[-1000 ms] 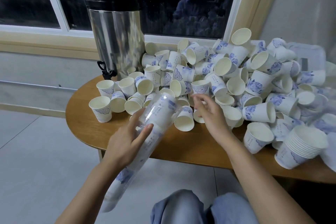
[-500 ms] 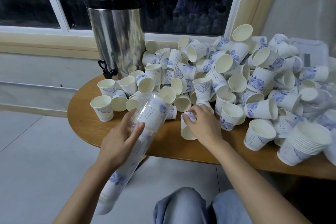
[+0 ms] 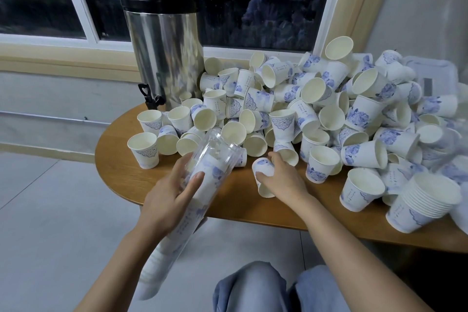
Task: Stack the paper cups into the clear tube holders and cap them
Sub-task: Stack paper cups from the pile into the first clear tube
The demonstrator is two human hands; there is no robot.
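1. At centre frame, near the front edge of the wooden table (image 3: 121,175), the step in hand is judged to be taking one loose paper cup (image 3: 263,172) for loading into the clear tube (image 3: 212,157).
2. Tube position: slanted, with its open mouth raised toward the cup pile (image 3: 329,109) and its lower end hanging below the table edge at lower left. Nested cups show inside it.
3. Recommended practice: lift the cup clear of its neighbours, turn it base-first, line it up with the tube mouth and slide it in until it nests. Squeezing the rim would likely make it jam.
4. Left hand (image 3: 167,200): fingers and thumb (image 3: 196,180) wrapped round the upper part of the tube, carrying it.
5. Right hand (image 3: 283,180): fingers (image 3: 276,158) curled down over the cup, which lies on its side on the table. They are closed round it, not spread.
6. No cap could be identified in view.
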